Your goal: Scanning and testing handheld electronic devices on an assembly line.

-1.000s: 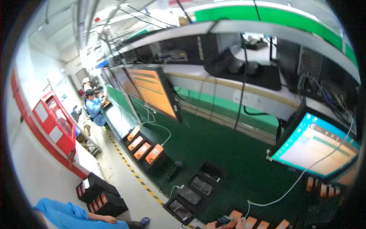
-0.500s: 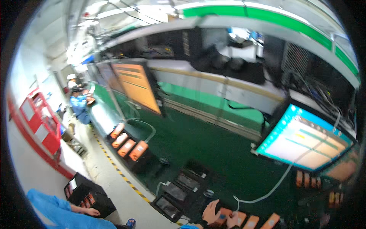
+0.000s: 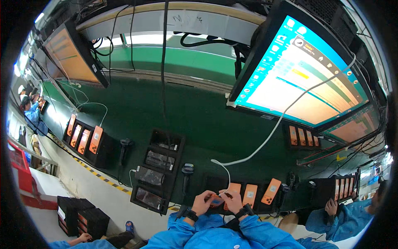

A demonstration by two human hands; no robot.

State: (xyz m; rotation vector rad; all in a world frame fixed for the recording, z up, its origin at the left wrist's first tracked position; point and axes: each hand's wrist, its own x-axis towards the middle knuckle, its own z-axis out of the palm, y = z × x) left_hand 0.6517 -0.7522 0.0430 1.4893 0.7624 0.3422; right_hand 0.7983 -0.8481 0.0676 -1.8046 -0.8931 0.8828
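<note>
Near the front edge of the bench, my left hand (image 3: 202,203) grips an orange phone (image 3: 216,201) by its side, tilted up off the black tray. My right hand (image 3: 233,202) is closed at the phone's other side, its fingers pinching the end of a white cable (image 3: 228,179). Whether the cable's plug is in the phone is hidden by the fingers. Directly beside my right hand, an orange phone (image 3: 250,194) lies in the black tray (image 3: 260,206), with another orange phone (image 3: 271,191) to its right.
Left of my hands stand a handheld scanner (image 3: 187,174) and a black tray (image 3: 176,154) of dark devices. Farther left is a tray of orange phones (image 3: 83,140). A monitor (image 3: 302,79) overhangs the right side. A co-worker's hand (image 3: 331,206) touches another phone tray at right.
The view has swung right and down, bringing both my hands nearer the middle. My left hand, spread over a phone before, now grips it raised. My right hand stays at the cable end.
</note>
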